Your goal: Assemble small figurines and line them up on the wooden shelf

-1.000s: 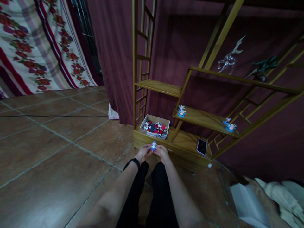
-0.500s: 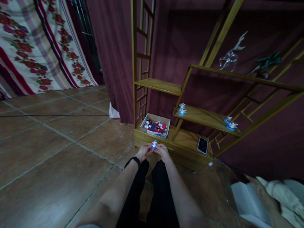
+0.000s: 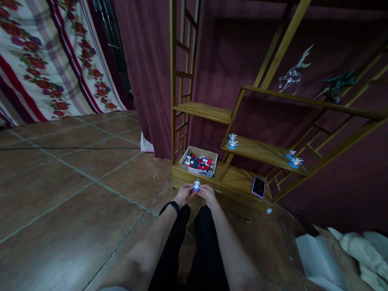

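Note:
A small blue-and-white figurine (image 3: 197,185) stands upright between my two hands, just in front of the cabinet's drawer. My left hand (image 3: 184,195) pinches it from the left, and my right hand (image 3: 208,193) grips it from the right. Just beyond them, an open cardboard box (image 3: 198,172) on the low ledge holds several red, black and white figurines (image 3: 200,161). Blue-based figurines sit on the middle shelf, a pair (image 3: 233,141) at its left end and another pair (image 3: 295,161) at its right end.
The wooden display shelf (image 3: 203,111) rises ahead. A tablet-like device (image 3: 258,186) lies on its bottom ledge. A clear deer ornament (image 3: 292,76) and a dark green ornament (image 3: 338,87) stand higher up. A white box (image 3: 319,258) is at the lower right, and a cable (image 3: 69,148) crosses the tiled floor.
The view has shifted very slightly. Both hands still hold the figurine in the same place, with no other visible change.

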{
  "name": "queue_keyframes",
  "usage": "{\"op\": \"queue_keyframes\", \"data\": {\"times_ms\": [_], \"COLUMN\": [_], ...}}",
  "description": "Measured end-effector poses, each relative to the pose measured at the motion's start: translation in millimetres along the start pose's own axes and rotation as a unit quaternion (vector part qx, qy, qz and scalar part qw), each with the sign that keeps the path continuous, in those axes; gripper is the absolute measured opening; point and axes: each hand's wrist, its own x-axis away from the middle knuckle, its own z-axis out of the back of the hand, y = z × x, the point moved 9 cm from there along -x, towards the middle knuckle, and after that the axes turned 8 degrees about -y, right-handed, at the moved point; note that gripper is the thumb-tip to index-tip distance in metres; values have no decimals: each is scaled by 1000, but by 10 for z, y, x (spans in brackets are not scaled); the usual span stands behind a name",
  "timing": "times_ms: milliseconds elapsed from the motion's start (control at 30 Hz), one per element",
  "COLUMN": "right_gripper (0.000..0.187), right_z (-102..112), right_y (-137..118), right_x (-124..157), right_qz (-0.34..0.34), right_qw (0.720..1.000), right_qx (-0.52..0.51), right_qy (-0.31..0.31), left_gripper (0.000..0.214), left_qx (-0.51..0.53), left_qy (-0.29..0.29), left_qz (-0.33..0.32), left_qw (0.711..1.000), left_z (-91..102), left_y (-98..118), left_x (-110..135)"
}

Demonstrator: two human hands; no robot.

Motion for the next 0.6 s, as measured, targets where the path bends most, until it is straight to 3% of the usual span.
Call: {"op": "queue_keyframes", "data": {"times_ms": [600], "right_gripper": [23], "right_z": [36], "right_y": [-4], "right_x": [-10], "right_qz": [-1], "right_qw": [1000], "right_qx": [-7], "right_qy": [-6], "left_gripper": [6], "left_qx": [3], "left_qy": [2], "left_qz": [1], "left_qw": [1000], "left_z": [26], "left_y": [-32], "left_x": [-65]}}
